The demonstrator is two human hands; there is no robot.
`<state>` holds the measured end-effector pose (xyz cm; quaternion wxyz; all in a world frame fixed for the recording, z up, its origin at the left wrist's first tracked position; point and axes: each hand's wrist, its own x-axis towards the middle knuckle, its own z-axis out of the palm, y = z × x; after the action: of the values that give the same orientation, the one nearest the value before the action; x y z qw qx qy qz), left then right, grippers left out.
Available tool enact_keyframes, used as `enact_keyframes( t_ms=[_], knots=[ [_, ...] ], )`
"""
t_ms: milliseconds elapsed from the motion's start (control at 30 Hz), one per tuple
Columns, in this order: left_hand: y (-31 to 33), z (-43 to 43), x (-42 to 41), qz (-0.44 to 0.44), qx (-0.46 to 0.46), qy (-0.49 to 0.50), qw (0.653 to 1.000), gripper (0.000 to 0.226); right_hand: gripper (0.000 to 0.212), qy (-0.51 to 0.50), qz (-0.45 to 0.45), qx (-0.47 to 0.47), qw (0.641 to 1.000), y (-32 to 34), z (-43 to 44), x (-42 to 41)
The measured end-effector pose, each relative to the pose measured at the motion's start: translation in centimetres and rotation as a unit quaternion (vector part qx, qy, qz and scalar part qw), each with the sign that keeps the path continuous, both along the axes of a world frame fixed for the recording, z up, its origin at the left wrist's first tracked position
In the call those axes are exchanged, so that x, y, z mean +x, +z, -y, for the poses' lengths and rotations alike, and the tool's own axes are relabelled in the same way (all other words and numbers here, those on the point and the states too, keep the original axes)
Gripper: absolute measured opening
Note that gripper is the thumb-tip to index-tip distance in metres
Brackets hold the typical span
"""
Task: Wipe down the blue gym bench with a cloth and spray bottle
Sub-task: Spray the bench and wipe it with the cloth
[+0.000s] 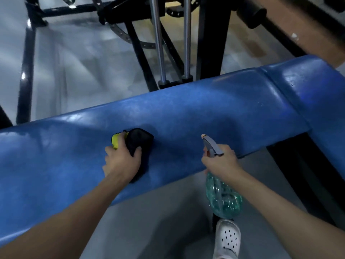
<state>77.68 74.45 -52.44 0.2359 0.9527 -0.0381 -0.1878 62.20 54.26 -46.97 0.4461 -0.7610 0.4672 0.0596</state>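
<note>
Pressing a black-and-yellow cloth [139,141] onto the middle of the blue bench [205,113] with the left hand [121,161], fingers curled over its top, part of it hidden under the palm. Gripping the spray bottle [222,199] by its neck with the right hand [222,161] at the near edge of the bench, nozzle pointing over it.

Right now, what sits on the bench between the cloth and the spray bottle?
Nothing. In the head view, only the bare blue bench runs between the cloth gripped by the left hand and the spray bottle held in the right hand.
</note>
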Motion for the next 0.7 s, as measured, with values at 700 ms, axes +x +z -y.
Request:
enact_keyframes(
  t_ms=[700],
  knots=[
    [-0.2,-13.4,2.9,-0.001,-0.005,0.071,0.997,0.062,0.007,0.095,-0.008,0.024,0.995,-1.0,-11.7,5.5]
  ],
)
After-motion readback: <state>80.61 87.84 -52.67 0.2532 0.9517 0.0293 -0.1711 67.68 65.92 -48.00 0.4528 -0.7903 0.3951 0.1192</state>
